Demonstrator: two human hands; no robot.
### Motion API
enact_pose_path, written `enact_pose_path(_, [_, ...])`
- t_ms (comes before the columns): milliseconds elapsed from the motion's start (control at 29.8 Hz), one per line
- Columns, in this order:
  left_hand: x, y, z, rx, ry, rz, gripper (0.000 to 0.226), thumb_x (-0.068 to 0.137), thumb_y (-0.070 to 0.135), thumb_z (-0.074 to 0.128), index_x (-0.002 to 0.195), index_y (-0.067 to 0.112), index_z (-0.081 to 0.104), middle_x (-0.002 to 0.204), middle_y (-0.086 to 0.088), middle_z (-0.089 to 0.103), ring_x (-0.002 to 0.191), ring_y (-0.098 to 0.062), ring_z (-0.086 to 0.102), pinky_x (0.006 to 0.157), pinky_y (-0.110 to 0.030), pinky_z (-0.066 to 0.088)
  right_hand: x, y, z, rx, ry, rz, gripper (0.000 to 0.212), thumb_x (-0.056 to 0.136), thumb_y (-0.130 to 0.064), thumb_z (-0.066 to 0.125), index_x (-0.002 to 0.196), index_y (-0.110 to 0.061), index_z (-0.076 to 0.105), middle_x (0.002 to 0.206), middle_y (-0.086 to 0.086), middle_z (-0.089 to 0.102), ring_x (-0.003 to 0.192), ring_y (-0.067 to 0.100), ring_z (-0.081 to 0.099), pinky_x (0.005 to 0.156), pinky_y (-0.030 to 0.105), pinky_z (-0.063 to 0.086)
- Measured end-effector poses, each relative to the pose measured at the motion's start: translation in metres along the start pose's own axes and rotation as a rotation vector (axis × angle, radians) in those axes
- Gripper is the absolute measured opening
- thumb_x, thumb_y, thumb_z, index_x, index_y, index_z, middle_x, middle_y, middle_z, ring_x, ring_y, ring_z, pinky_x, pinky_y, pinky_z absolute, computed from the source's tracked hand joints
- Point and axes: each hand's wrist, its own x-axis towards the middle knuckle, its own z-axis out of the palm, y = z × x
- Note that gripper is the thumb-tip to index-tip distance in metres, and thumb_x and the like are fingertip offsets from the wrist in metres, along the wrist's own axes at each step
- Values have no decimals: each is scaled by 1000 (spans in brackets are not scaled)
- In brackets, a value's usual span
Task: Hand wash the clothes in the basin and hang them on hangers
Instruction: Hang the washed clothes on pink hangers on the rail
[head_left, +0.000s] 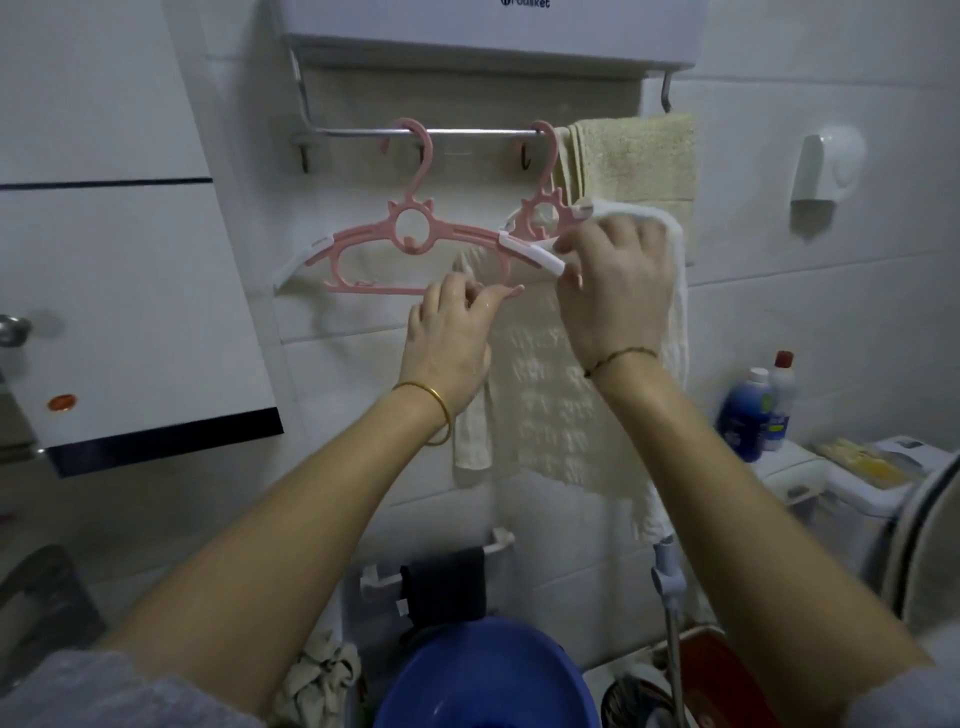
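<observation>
Your left hand (449, 332) and right hand (610, 275) grip a cream garment (545, 405), fitting it onto 1 pink hanger (540, 218); the other hanger (410, 234) hangs bare on the rail (467, 132), washing apparently done.

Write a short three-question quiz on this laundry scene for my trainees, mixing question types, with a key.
1. True or false: both pink hangers hang from the rail.
2. Multiple choice: the cream garment is being fitted on
A. the left hanger
B. the right hanger
C. the towel
3. Fill in: below the hands, at the bottom edge, sits a blue ____.

Key
1. True: both hooks sit over the rail.
2. B: the right hand presses the garment's shoulder over that hanger's arm, while the left hand pinches the fabric lower down.
3. basin
</observation>
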Motion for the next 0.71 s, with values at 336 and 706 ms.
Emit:
enact_pose_path(336, [-163, -53, 21, -97, -315, -335, 43, 80, 2, 50, 119, 17, 61, 114, -9, 47, 108, -26, 42, 95, -35, 38, -162, -83, 13, 418, -975, 137, 24, 90, -16, 51, 112, -20, 61, 109, 1, 60, 95, 21, 57, 71, 33, 46])
enact_pose_path(706, [-333, -178, -36, -86, -586, -813, 33, 77, 0, 55, 105, 14, 67, 107, -10, 48, 108, -28, 46, 99, -34, 37, -272, -237, 17, 659, -1415, 171, 32, 87, -14, 52, 116, -23, 60, 115, 3, 60, 103, 25, 57, 84, 35, 47])
